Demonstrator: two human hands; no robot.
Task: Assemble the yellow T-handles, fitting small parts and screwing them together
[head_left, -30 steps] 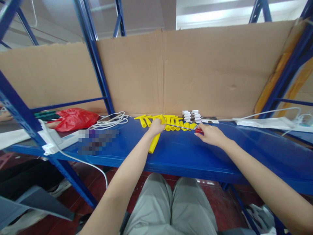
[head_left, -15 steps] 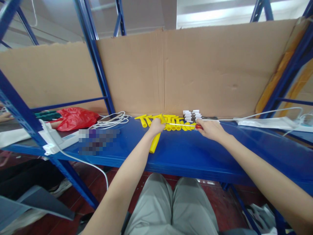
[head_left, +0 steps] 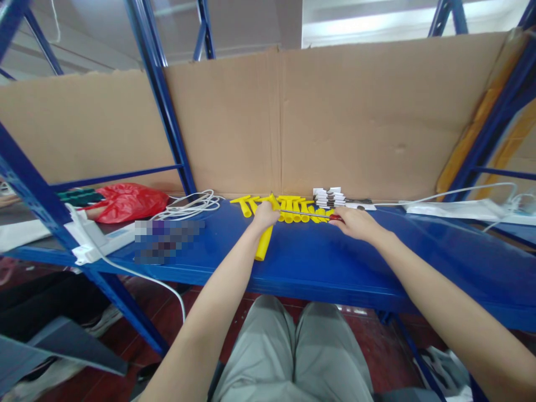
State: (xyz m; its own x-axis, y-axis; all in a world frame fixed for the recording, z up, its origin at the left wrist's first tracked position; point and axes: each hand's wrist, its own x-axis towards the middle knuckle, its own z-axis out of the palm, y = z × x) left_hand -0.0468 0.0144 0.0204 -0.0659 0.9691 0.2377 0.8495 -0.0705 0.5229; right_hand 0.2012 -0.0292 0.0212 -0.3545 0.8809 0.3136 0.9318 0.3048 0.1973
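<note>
My left hand (head_left: 265,216) is closed around a yellow T-shaped piece (head_left: 263,244), whose long tube points toward the shelf's front edge. In my right hand (head_left: 355,222) is a screwdriver with a red handle (head_left: 336,219). Its thin metal shaft (head_left: 304,213) reaches left to the yellow piece beside my left fingers. Behind and between my hands lie several more yellow T-shaped pieces (head_left: 295,212) in a row. A stack of small white-and-black items (head_left: 330,197) stands behind my right hand.
On the blue shelf (head_left: 318,257), a red plastic bag (head_left: 132,202), coiled white cable (head_left: 196,205) and white power strip (head_left: 106,241) lie at left. Cardboard (head_left: 355,117) closes the back. White packaging (head_left: 454,208) lies at right. Blue posts (head_left: 167,111) rise from the shelf.
The screwdriver's shaft now slopes slightly down toward my right hand, which has shifted a little left. My left hand keeps its grip on the yellow piece.
</note>
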